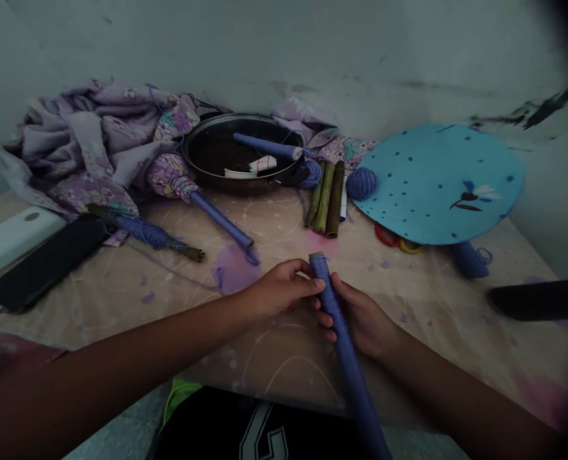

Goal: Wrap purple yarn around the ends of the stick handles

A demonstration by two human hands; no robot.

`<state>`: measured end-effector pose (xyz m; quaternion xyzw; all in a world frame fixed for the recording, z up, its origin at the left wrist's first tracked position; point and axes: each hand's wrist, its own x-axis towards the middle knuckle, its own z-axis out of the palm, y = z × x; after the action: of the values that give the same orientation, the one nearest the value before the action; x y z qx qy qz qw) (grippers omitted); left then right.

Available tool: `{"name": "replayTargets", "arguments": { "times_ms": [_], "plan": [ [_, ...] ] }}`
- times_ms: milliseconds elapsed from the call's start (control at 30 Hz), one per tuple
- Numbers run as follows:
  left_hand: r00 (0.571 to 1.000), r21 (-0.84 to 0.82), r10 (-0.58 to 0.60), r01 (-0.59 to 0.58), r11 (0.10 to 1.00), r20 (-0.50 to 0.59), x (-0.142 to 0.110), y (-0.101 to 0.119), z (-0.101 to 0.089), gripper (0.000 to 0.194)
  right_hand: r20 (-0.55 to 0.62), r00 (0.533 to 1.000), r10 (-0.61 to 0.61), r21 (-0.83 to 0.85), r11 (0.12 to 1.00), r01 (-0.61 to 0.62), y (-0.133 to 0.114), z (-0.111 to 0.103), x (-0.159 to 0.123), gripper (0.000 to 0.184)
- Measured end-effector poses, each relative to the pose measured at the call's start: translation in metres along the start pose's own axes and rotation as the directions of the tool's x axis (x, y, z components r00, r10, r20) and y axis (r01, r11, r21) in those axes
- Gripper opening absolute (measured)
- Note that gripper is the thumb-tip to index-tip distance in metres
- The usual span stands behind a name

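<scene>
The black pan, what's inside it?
The black pan holds a blue-purple stick lying aslant, a small white piece with red lines, and a white strip near its front. Anything under those is covered, and the front rim may hide a little too.

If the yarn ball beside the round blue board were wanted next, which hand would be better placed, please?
Probably the right hand: it and the yarn ball lie right of the wrapped tube. The left hand is mostly left, its thumb pressing the tube's upper end.
</scene>
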<state>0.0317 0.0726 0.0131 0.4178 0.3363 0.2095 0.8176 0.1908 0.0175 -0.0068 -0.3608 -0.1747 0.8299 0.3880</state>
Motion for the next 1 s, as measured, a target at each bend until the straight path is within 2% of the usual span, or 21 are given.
{"name": "replayTargets", "arguments": {
  "times_ms": [167,300,500,567,667,833,1000],
  "plan": [
    [0.990,0.015,0.068,-0.071,0.997,0.122,0.006,0.010,-0.008,0.038,0.096,0.991,-0.092,0.056,0.995,0.087,0.003,-0.001,0.001,0.032],
    [0.980,0.009,0.095,-0.098,0.995,0.174,0.014,0.004,-0.014,0.037,0.114,0.979,-0.167,0.050,0.986,0.162,0.004,-0.004,0.003,0.030],
    [0.938,-0.141,0.097,-0.052,0.989,0.334,0.021,-0.007,-0.020,0.040,0.086,0.987,-0.133,0.039,0.991,0.130,0.010,-0.006,0.005,0.027],
    [0.925,-0.139,0.078,-0.027,0.990,0.371,0.020,-0.007,-0.023,0.043,0.095,0.987,-0.126,0.036,0.992,0.124,0.012,-0.005,0.005,0.026],
    [0.935,-0.078,0.061,-0.036,0.996,0.349,0.018,-0.005,-0.029,0.044,0.118,0.983,-0.144,0.011,0.990,0.144,0.012,-0.003,0.004,0.029],
    [0.978,0.047,0.120,-0.130,0.990,0.168,0.013,0.000,-0.033,0.042,0.124,0.977,-0.172,-0.065,0.981,0.181,0.010,-0.003,0.003,0.044],
    [0.978,0.064,0.143,-0.154,0.986,0.152,0.013,0.000,-0.030,0.044,0.109,0.984,-0.140,-0.086,0.985,0.149,0.008,-0.006,0.005,0.034]
  ]
}}
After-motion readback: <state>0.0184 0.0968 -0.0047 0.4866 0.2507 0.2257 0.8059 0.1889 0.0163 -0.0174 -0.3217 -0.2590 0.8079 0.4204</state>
